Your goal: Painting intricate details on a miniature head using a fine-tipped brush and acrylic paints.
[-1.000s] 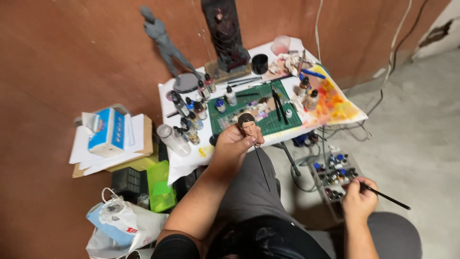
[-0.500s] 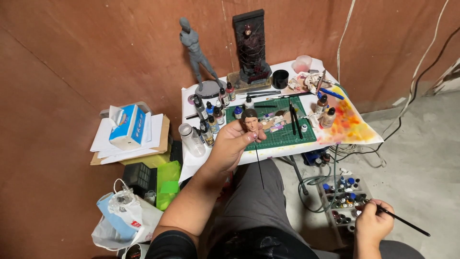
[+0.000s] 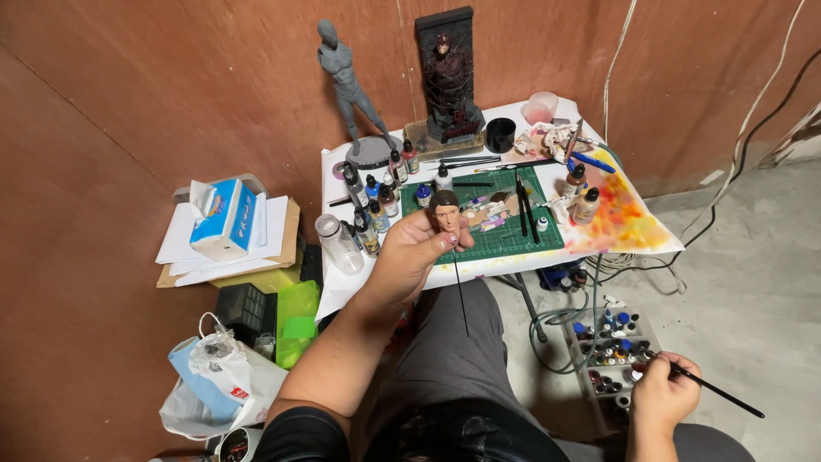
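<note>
My left hand [image 3: 412,255] holds up a small painted miniature head [image 3: 445,210] mounted on a thin black stick [image 3: 460,295] that hangs down over my lap. It is in front of the green cutting mat [image 3: 505,239] on the small white table [image 3: 445,275]. My right hand [image 3: 660,395] is low at the right, gripping a thin black paintbrush [image 3: 717,392]. Its tip rests among the paint bottles in a clear tray [image 3: 609,352] on the floor.
On the table stand a grey figure statue [image 3: 346,81], a dark figure diorama [image 3: 449,77], a black cup [image 3: 500,134], a pink cup [image 3: 540,107] and several dropper bottles [image 3: 376,201]. A tissue box [image 3: 222,218] on papers, a green container [image 3: 298,312] and a plastic bag [image 3: 214,376] sit left. Cables [image 3: 735,184] trail right.
The view has tilted and shifted, so the table sits lower in frame. My right hand has brought the brush in from the side to the floor tray. My left hand still holds the head.
</note>
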